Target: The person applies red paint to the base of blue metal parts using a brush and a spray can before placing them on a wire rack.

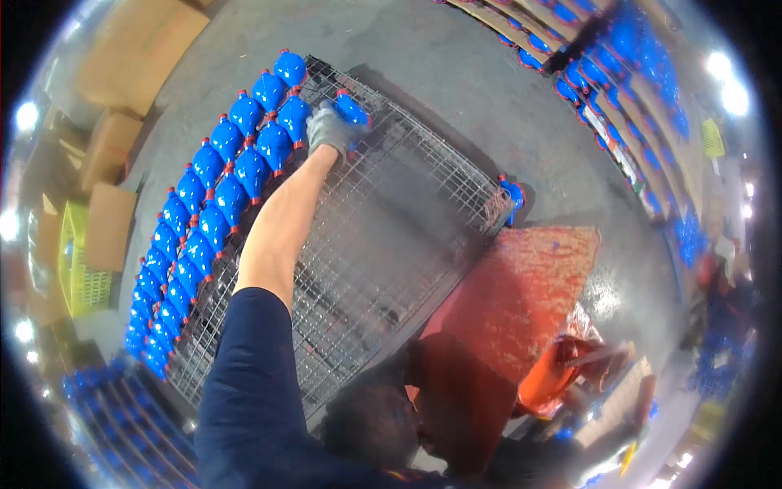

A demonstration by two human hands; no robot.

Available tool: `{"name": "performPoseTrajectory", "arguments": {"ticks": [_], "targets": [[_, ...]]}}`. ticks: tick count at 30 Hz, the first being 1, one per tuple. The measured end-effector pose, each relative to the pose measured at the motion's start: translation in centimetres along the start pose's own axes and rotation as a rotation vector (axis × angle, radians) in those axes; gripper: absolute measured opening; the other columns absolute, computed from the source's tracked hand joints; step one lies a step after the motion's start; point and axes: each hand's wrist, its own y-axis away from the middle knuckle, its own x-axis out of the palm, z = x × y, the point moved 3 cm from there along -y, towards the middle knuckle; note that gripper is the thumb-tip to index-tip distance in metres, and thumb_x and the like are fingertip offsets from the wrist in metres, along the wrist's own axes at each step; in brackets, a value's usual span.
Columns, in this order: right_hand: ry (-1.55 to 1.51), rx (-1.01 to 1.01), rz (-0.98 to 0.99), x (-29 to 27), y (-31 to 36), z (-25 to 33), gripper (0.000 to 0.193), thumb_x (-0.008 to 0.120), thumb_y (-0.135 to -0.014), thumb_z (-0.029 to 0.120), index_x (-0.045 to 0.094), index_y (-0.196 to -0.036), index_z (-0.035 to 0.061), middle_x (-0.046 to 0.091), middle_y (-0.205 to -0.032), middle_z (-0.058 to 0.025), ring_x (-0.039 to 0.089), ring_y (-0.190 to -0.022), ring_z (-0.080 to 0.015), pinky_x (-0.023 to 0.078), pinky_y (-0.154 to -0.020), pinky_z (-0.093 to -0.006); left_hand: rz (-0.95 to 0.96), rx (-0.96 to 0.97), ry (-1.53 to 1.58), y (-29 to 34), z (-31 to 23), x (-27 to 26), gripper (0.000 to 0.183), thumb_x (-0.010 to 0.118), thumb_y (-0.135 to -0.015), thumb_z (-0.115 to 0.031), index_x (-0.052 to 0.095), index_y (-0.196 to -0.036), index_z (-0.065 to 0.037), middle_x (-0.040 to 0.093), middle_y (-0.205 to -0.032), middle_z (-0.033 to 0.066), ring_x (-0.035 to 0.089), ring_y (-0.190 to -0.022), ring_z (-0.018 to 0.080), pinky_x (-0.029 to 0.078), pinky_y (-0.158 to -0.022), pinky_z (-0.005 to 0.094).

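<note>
My left hand (328, 129), in a grey glove, reaches far out over a wire grid rack (391, 236) lying on the floor. It is closed on a glossy blue bulb-shaped piece with a red neck (353, 108), held just above the rack's far left corner. Two rows of the same blue pieces (213, 213) run along the rack's left side, and the held one is at the far end of a third row. My bare forearm and dark blue sleeve (244, 383) stretch up from the lower edge. My right hand is out of sight.
A red patterned mat (521, 293) lies right of the rack, with one blue piece (513, 198) at the rack's right corner. An orange container (554, 379) sits lower right. Cardboard boxes (110, 224) and a yellow crate (77, 269) stand left. Racks of blue pieces (627, 73) line the far right.
</note>
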Motion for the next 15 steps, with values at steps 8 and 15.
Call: {"name": "performPoseTrajectory", "arguments": {"ticks": [8, 15], "targets": [[0.229, -0.251, -0.013, 3.8, 4.2, 11.7, 0.084, 0.014, -0.091, 0.062, 0.023, -0.150, 0.0031, 0.029, -0.147, -0.0233, 0.032, -0.136, -0.0331, 0.020, -0.113, -0.0461, -0.215, -0.051, -0.300, -10.2, -1.5, 0.4, 0.084, 0.088, -0.068, -0.037, 0.052, -0.138, -0.008, 0.054, -0.141, 0.0169, 0.052, -0.129, 0.0393, 0.045, -0.106, 0.0530], [-0.062, -1.015, -0.091, 4.5, 2.6, 12.5, 0.045, 0.047, -0.090, 0.029, 0.051, -0.127, 0.0029, 0.050, -0.115, -0.0156, 0.048, -0.105, -0.0293, 0.037, -0.091, -0.0408, -0.356, 0.424, -0.370, -10.2, 7.3, 1.5, 0.077, 0.078, -0.079, -0.052, 0.057, -0.139, -0.009, 0.058, -0.138, 0.0209, 0.060, -0.124, 0.0337, 0.051, -0.101, 0.0438]]}}
